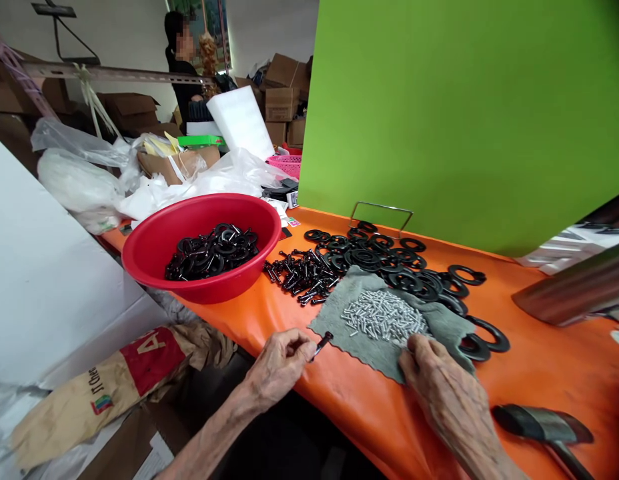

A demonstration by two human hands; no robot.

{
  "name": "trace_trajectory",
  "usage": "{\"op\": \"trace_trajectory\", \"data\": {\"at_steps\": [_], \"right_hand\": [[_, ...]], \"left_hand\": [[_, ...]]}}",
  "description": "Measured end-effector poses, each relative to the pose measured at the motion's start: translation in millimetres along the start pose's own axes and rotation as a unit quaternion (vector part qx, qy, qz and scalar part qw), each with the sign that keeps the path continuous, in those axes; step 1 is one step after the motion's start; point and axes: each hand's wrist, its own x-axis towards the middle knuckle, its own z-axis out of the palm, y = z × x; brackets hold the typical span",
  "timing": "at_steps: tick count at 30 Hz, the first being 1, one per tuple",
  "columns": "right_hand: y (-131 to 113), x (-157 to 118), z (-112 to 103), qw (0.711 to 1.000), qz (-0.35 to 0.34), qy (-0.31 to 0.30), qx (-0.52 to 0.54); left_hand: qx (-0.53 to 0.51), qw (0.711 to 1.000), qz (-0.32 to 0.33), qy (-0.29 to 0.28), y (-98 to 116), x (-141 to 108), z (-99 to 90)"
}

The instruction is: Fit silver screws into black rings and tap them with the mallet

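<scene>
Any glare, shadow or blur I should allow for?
Head view: pale sheen on the orange table cover; head view: deep shadow under its near edge; head view: green board fading to black at top right; head view: left hand and right hand fairly sharp.

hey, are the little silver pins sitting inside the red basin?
No, the silver pins lie heaped on the grey-green cloth, while the red basin holds black parts.
</scene>
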Motion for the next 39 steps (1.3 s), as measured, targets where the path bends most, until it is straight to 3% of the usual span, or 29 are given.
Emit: {"op": "trace_trajectory", "data": {"at_steps": [4,9,16,18,21,23,26,30,33,35,39], "right_hand": [[-4.9,1.1,-6.0,0.999,0.013,-0.019,-0.025],[-4.7,2.8,-8.7,1.000,0.015,-0.019,-0.004],[-6.7,-16.0,-23.3,0.982,-0.009,0.028,0.185],[-21.3,-28.8,-34.3,0.940,0.012,0.002,0.341],[-52.6,-47.4,-50.0,0.806,0.073,-0.035,0.586],[-70.6,-55.2,-55.9,0.752,0.113,-0.029,0.648],[-82.0,-59.0,-54.1,0.731,0.134,-0.028,0.668],[-78.8,-58.1,-38.5,0.727,0.111,-0.041,0.677],[-76.8,-58.0,-32.4,0.707,0.128,-0.046,0.694],[-74.9,-57.4,-35.5,0.687,0.149,-0.082,0.706],[-61.1,-53.4,-50.6,0.645,0.171,-0.213,0.713]], "left_hand": [[-0.143,0.989,-0.038,-0.019,-1.2,-11.0,9.1],[-0.237,0.968,-0.061,-0.049,0.3,-17.9,14.5],[-0.261,0.959,-0.087,-0.065,-2.2,-23.0,18.0],[-0.255,0.961,-0.086,-0.068,-3.5,-23.8,21.2],[-0.242,0.964,-0.083,-0.068,-3.4,-24.9,26.8],[-0.229,0.968,-0.079,-0.070,-2.1,-25.8,29.9],[-0.195,0.975,-0.078,-0.073,-0.1,-27.0,32.2],[-0.170,0.980,-0.072,-0.072,-0.8,-27.3,30.7],[-0.154,0.983,-0.068,-0.080,-2.8,-27.7,28.1],[-0.132,0.985,-0.063,-0.092,-2.8,-28.8,26.3],[-0.071,0.987,-0.049,-0.135,4.4,-27.9,23.9]]}}
